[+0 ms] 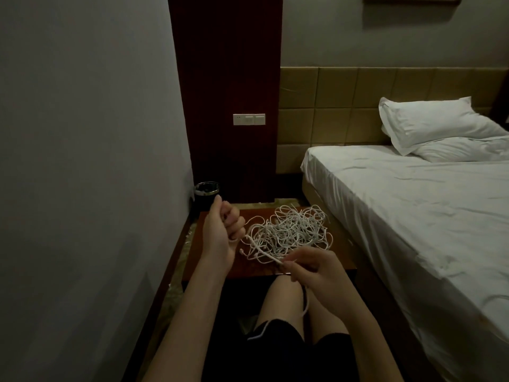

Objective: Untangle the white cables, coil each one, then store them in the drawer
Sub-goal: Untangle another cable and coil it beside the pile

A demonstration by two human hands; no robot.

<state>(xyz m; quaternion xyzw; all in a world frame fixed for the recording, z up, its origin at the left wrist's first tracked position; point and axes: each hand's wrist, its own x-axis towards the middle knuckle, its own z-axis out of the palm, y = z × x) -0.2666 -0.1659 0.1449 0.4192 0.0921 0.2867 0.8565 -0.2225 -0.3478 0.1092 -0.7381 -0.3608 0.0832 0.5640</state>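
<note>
A dim bedroom, seen from the head camera looking down past the person's knees. A grey wall [82,161] closes the left side, and a dark red panel [225,64] rises behind, carrying a pale switch plate [249,119]. To the right stands a bed [413,216] with a rumpled white sheet and a white pillow [432,122] against a tan padded headboard [344,97] — its edge runs close along the right side of the small reddish bench [338,260].

In the corner between wall and panel, just behind the bench, sits a small dark bin [206,194] with a shiny rim; something pale lies inside it, too dark to make out.

On the bench top lies the tangle of white cables [292,232], a loose heap of loops spread over the middle and far right of the surface. No drawer shows from here.

The left hand [220,232] is raised over the bench's left part, palm turned toward the person, fingers curled in, a strand running from its grip into the heap. The right hand [314,271] hovers at the near edge, thumb and fingers pinching a cable end — the rest of that strand drops below the hand, between the bare knees.
</note>
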